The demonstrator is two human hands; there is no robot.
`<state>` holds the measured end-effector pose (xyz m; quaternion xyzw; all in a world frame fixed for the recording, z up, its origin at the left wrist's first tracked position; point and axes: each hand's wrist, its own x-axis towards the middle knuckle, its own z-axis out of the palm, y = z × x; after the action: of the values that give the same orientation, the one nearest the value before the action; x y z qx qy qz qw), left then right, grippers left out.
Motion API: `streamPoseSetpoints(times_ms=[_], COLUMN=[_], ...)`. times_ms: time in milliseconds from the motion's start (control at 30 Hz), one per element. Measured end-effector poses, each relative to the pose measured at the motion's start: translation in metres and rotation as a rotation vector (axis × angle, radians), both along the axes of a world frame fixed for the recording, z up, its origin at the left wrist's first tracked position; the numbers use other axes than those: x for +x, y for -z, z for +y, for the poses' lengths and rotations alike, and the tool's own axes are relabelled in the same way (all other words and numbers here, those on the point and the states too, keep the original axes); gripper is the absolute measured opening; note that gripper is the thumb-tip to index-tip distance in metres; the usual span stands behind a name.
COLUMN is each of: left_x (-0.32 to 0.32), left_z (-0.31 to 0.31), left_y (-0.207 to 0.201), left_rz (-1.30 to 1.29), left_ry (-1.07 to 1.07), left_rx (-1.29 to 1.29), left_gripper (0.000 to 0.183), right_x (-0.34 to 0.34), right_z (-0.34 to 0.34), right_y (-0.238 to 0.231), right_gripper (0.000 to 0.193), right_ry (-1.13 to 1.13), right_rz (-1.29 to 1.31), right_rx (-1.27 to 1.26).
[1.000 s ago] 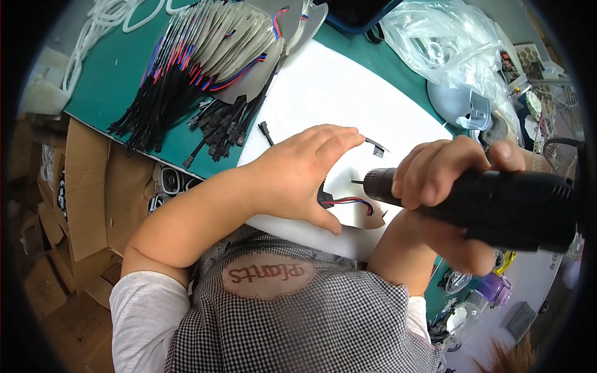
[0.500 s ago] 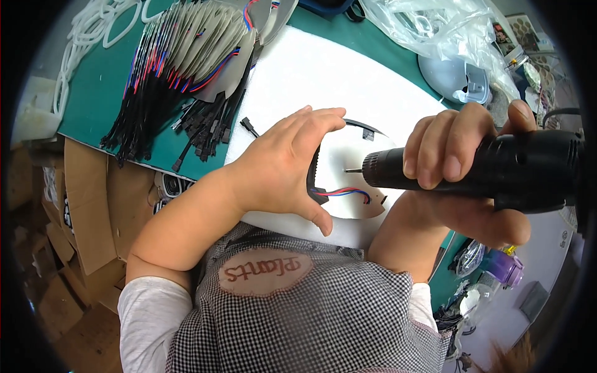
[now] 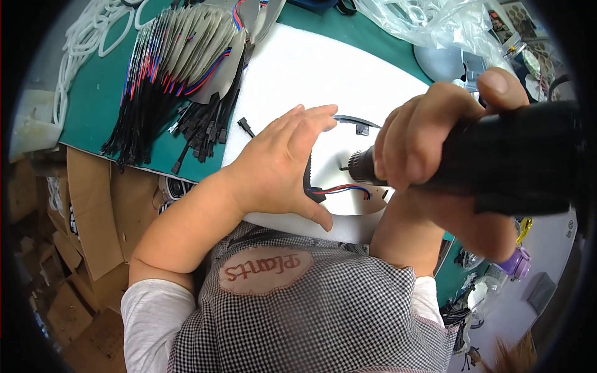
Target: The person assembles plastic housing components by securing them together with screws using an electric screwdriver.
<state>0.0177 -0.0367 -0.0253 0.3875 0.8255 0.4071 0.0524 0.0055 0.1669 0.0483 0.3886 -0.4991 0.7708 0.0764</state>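
- Green matting covers the surface (image 3: 93, 118) we lean over, and cardboard boxes (image 3: 81, 248) sit below its left edge.
- We see a white foam sheet (image 3: 298, 74) lying across the mat in front of us, taking up the middle of the surface.
- Our right hand (image 3: 435, 155) is wrapped tight around a black electric screwdriver (image 3: 504, 161), fingers curled over the barrel and thumb up; the tool lies nearly level, its bit pointing left.
- Our left hand (image 3: 280, 168) rests flat on the foam, fingers pressed together and thumb swung out, bracing a pale round plate (image 3: 354, 199) against the sheet.
- We find that plate just below the screwdriver's tip, between our two hands, with a black curved piece along its left edge under our left palm.
- A fanned stack of grey strips with black cables (image 3: 180, 68) lies on the mat at upper left, well apart from our hands.
- Clear plastic bags (image 3: 429, 25) are bunched at the far right edge of the surface.
- Thin red and blue wires (image 3: 342, 188) cross the plate beside our left thumb.
- A small black connector (image 3: 246, 127) lies on the foam just left of our left hand.
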Motion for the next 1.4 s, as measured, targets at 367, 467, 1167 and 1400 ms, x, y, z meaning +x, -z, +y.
streamPoseSetpoints(times_ms=[367,467,1167,1400], left_x=[0.004,0.005,0.006,0.004], left_z=[0.004,0.000,-0.005,-0.004], left_y=[-0.008,-0.003,0.004,0.005], left_rz=[-0.044,-0.002,-0.027,-0.034], left_ry=[0.002,-0.005,-0.004,-0.003], left_rx=[-0.048,-0.030,0.001,0.035], left_gripper=[0.108,0.106,0.120,0.118], right_x=[0.003,0.005,0.035,0.050], right_z=[0.015,-0.001,-0.014,-0.016], right_y=[-0.021,-0.007,0.005,0.004], right_gripper=[0.088,0.087,0.080,0.072], right_ry=[-0.135,-0.048,0.250,0.504], right_rz=[0.063,0.047,0.094,0.044], right_rx=[0.379,0.210,-0.003,-0.043])
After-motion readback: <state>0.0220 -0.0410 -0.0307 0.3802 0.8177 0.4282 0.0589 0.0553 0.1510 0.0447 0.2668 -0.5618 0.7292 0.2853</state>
